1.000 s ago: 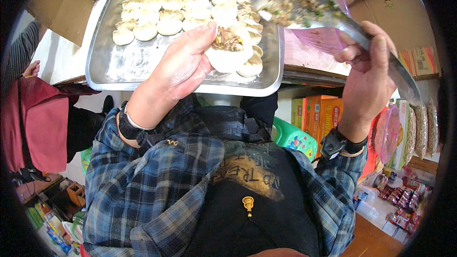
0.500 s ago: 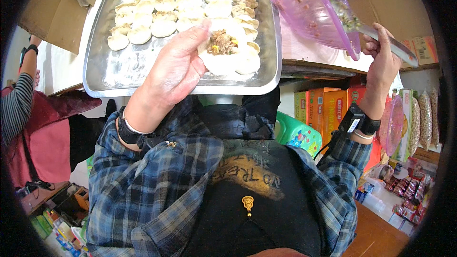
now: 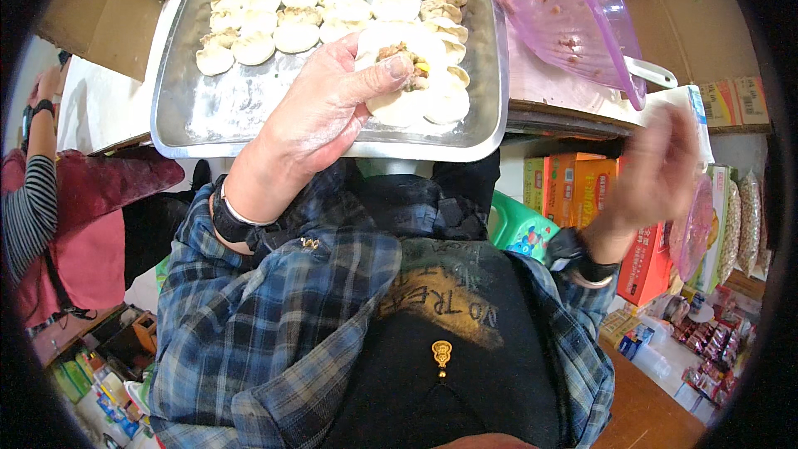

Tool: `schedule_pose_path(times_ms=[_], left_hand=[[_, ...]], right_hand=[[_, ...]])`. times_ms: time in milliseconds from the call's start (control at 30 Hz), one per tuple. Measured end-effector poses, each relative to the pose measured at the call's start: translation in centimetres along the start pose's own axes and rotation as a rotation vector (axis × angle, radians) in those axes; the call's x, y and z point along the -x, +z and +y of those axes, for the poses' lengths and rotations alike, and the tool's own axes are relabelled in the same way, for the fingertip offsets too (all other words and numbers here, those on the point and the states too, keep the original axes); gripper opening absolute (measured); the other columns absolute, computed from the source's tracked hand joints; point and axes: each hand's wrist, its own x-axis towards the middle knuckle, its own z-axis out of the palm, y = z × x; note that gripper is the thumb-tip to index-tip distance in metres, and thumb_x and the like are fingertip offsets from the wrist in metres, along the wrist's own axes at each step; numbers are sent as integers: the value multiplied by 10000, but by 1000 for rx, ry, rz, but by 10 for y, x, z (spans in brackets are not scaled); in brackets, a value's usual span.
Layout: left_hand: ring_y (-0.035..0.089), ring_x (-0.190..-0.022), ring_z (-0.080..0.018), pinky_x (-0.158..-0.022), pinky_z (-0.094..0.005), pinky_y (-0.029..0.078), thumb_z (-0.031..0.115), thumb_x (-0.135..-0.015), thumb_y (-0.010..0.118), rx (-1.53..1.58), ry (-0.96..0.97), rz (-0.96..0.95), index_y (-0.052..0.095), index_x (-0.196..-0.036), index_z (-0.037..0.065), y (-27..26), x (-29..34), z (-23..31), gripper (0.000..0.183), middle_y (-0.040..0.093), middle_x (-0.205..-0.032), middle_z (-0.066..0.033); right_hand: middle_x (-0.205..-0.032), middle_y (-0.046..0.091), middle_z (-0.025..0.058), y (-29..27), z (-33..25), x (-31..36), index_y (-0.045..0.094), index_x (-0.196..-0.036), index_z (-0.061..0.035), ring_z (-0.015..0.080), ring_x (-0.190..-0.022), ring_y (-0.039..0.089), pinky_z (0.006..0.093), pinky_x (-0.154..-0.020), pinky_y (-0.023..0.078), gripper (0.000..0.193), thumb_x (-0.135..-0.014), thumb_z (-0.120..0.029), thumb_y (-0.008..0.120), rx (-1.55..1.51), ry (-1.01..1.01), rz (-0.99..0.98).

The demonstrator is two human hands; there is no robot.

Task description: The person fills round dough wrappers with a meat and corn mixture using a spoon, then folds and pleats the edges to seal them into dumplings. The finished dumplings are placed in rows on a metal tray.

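Observation:
A round dumpling wrapper with meat filling lies in my left hand. The thumb is bent over the filling and the fingers are underneath, above the near right part of a metal tray. Rows of folded dumplings fill the tray's far part, and its near left part is dusted with flour. My right hand is smeared by motion at the right, apart from the spoon. The spoon's pale handle sticks out over the rim of a tilted purple basin; its head is hidden.
Cardboard flaps stand at the far left and far right. Below the table on the right are orange boxes, a green stool and bagged goods. Another person in a striped sleeve is at the left.
My right hand has let go of the spoon and come down toward me; the spoon now rests in the basin. My left thumb has moved over the filling.

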Motion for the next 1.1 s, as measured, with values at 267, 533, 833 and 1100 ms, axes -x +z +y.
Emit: schedule_pose_path(times_ms=[267,533,833,1100], left_hand=[[560,-1152,-186,-1008,-330,437,254,-880,672,-46,4,-39,460,-1305,-14,-9,4,0,545,575,-1259,-108],[617,-999,-145,-885,-276,487,217,-883,679,94,60,-16,564,-1154,-21,-10,2,-5,379,645,-1087,-90],[630,-968,-162,-867,-288,510,179,-903,651,84,17,-49,579,-1131,-28,-5,4,-1,316,650,-1079,-103],[646,-897,-152,-788,-290,557,211,-915,635,-41,-10,-56,595,-1086,-4,-4,3,-3,278,655,-1000,-86]], right_hand=[[-889,610,67,76,-64,36,664,-904,-115,243,-777,598,325,-652,495,386,-549,-78,809,-315,-121,-426],[-830,584,12,92,-71,42,700,-860,-170,166,-636,533,268,-491,435,335,-547,-62,750,-223,-264,-384],[-808,589,41,91,-77,36,684,-850,-104,212,-664,565,300,-560,462,232,-640,-43,764,-379,-168,-413],[-780,608,73,93,-79,37,669,-837,-70,232,-706,606,313,-608,488,188,-677,-46,763,-400,-18,-387]])
